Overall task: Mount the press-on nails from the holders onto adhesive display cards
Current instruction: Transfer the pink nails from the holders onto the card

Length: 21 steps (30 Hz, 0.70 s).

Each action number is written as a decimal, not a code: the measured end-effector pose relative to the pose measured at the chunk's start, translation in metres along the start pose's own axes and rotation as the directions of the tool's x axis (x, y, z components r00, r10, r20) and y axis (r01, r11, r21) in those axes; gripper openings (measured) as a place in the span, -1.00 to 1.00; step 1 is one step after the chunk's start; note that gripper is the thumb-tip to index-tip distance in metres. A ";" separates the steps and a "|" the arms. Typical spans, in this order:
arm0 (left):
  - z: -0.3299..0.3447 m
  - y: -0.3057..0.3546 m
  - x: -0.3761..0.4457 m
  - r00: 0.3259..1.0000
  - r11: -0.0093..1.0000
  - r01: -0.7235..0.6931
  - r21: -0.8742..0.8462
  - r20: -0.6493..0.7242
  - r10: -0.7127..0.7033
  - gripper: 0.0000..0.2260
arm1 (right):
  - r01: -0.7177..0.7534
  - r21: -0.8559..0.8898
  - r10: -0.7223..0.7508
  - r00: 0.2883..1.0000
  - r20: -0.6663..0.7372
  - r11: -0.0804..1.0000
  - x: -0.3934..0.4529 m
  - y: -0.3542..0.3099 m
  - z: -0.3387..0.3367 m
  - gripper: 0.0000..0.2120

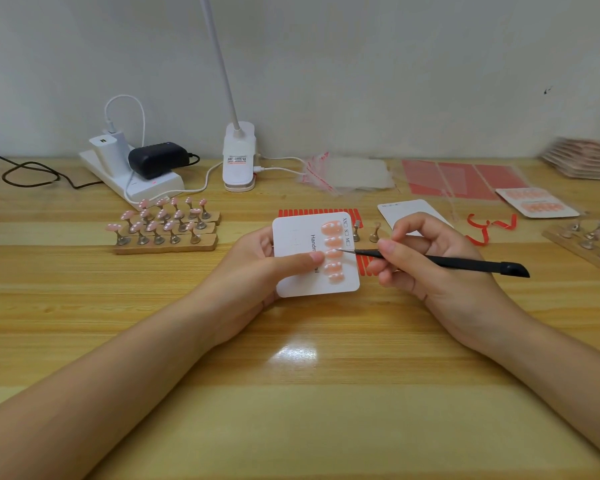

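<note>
Both hands are working over the middle of the wooden table (187, 334): the left hand (257, 268) is gripping a white display card (302, 268), fingers curled behind it and the thumb pressing across its face, while the right hand (426, 258) is pinching a slim black tool (440, 262) between thumb and fingers, its fine tip touching the card's column of nails. Five pink press-on nails (333, 254) are already sitting in a row down one side of this card, and the other side is showing no nails, so by my reading this card is about half filled. To the left, three wooden holder strips (167, 233) are carrying many more pink nails on metal stands, well apart from the card, which suggests a good share of the mounting is still ahead. Just beyond the card, two small metal stands (366, 232) are standing bare. A second blank card (406, 211) is lying behind the right hand, and a finished card (537, 202) with two rows of nails is resting farther right near red adhesive sheets (461, 180). More empty stands (589, 237) are lining the right edge. The tool tip appears to be nudging or seating the middle nail, though which I cannot tell.
</note>
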<state>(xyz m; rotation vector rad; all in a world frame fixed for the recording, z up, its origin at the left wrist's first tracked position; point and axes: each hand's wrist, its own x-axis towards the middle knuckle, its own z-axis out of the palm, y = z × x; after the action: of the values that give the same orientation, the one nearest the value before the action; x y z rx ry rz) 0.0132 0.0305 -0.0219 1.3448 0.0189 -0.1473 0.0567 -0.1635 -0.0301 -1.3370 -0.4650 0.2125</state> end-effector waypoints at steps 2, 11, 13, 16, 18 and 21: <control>0.000 0.000 -0.001 1.000 1.000 0.005 -0.008 0.001 -0.005 -0.64 | 0.003 0.001 -0.003 1.000 0.000 1.000 0.000 0.000 0.000 -0.84; 0.004 0.001 0.001 0.999 1.000 -0.004 0.012 -0.042 0.004 -0.62 | 0.025 -0.040 -0.024 1.000 0.007 0.999 -0.001 -0.001 0.004 -0.85; 0.005 0.000 0.001 0.998 1.000 -0.013 0.023 -0.062 0.014 -0.61 | 0.031 -0.051 -0.030 0.999 0.015 0.998 -0.002 -0.001 0.004 -0.85; 0.005 0.000 0.001 0.997 1.000 -0.014 0.021 -0.071 0.016 -0.61 | 0.036 -0.065 -0.035 0.999 0.015 0.997 -0.002 -0.001 0.004 -0.85; 0.004 0.001 0.001 0.997 1.000 -0.014 0.010 -0.076 0.014 -0.61 | 0.041 -0.052 -0.041 0.999 -0.009 0.998 -0.002 -0.001 0.002 -0.87; 0.005 0.000 0.001 0.996 1.000 -0.020 0.010 -0.087 0.021 -0.60 | 0.050 0.023 -0.048 0.997 -0.066 0.999 0.000 -0.002 -0.001 -0.95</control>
<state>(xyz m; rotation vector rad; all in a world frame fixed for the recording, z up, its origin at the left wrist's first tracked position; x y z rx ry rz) 0.0139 0.0260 -0.0206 1.3590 0.0783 -0.0716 0.0567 -0.1645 -0.0287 -1.3035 -0.4382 0.1329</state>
